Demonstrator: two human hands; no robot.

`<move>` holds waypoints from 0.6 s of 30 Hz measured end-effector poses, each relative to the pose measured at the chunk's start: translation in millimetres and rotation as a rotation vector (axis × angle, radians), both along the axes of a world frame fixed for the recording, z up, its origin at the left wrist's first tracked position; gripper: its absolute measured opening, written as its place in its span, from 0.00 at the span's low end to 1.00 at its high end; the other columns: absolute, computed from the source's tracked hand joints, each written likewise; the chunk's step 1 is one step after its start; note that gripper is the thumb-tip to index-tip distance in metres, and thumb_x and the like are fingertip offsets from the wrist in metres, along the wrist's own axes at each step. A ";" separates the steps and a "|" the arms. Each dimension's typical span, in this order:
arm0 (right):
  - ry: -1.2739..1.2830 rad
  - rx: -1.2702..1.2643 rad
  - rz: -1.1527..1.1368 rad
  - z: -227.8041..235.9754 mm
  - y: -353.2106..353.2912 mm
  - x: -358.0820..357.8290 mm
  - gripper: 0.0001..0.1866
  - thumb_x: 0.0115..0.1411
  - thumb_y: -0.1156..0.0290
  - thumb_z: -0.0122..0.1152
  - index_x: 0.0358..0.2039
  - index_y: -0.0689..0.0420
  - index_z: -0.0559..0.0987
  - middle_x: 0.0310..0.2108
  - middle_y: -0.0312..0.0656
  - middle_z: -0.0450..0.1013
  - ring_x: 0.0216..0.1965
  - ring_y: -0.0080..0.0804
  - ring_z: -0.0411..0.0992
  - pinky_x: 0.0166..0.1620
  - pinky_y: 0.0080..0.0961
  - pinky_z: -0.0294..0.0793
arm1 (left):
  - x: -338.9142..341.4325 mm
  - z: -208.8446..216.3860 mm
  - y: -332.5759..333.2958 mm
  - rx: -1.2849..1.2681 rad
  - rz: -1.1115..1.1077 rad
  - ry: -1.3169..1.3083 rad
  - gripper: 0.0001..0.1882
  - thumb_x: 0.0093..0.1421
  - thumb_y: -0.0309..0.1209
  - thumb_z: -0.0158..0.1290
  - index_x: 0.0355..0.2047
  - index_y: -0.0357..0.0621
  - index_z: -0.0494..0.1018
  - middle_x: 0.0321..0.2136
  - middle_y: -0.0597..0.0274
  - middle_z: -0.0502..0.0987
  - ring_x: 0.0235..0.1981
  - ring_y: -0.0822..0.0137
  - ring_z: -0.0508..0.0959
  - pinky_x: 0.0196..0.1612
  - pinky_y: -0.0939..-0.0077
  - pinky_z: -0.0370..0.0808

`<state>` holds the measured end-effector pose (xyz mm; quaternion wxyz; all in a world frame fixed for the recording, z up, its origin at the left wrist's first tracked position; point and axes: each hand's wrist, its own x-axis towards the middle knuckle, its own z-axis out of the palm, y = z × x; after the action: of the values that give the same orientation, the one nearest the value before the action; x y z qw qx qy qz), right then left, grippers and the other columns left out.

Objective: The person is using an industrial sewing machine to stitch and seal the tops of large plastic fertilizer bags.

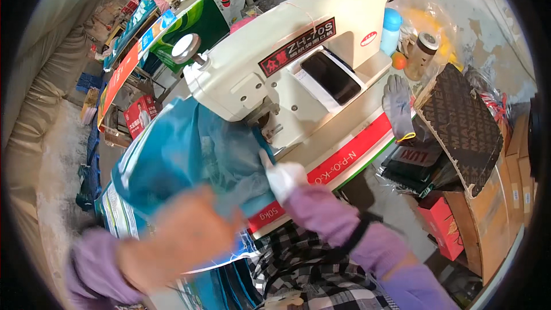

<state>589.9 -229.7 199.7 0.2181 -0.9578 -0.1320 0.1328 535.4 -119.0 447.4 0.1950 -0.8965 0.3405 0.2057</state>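
Teal sheeting (227, 146) is gathered at the left, needle end of the cream sewing machine (298, 28), its right edge lying close to the machine's presser foot. Near that foot the sheeting is touched by an extended finger of the white-gloved right hand (285, 181), while the blurred left hand (183, 235) is held well apart, farther left of the machine; whether anything is gripped by either cannot be told. Beneath the machine's arm a dark-screened phone (332, 77) is propped, and a grey glove (398, 106) is laid by its right end.
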 end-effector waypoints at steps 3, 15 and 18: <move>-0.121 -0.032 -0.017 -22.5 26.7 43.8 0.31 0.66 0.67 0.44 0.70 0.55 0.56 0.31 0.49 0.80 0.31 0.45 0.80 0.35 0.43 0.78 | -86.7 -124.3 -29.1 -0.265 -0.511 0.479 0.06 0.58 0.34 0.53 0.28 0.49 0.78 0.25 0.62 0.77 0.28 0.64 0.78 0.28 0.67 0.71; 0.240 0.224 -0.053 4.2 -4.8 -25.4 0.42 0.57 0.69 0.51 0.71 0.58 0.49 0.34 0.63 0.77 0.37 0.57 0.78 0.43 0.49 0.76 | -46.6 -67.7 25.0 -0.269 -0.133 0.232 0.17 0.57 0.37 0.56 0.43 0.39 0.74 0.13 0.55 0.72 0.17 0.49 0.77 0.20 0.59 0.74; 0.216 0.406 -0.110 -17.3 -8.6 -44.4 0.43 0.55 0.67 0.54 0.70 0.58 0.50 0.33 0.65 0.76 0.37 0.60 0.77 0.44 0.49 0.76 | -91.0 -92.5 -0.1 -0.325 -0.151 0.175 0.14 0.56 0.31 0.53 0.40 0.35 0.75 0.13 0.55 0.74 0.15 0.51 0.77 0.17 0.61 0.73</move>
<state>545.5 -238.3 182.4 0.4260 -0.8802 -0.0796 0.1933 444.4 -119.1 354.9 0.0321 -0.8668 0.4513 0.2096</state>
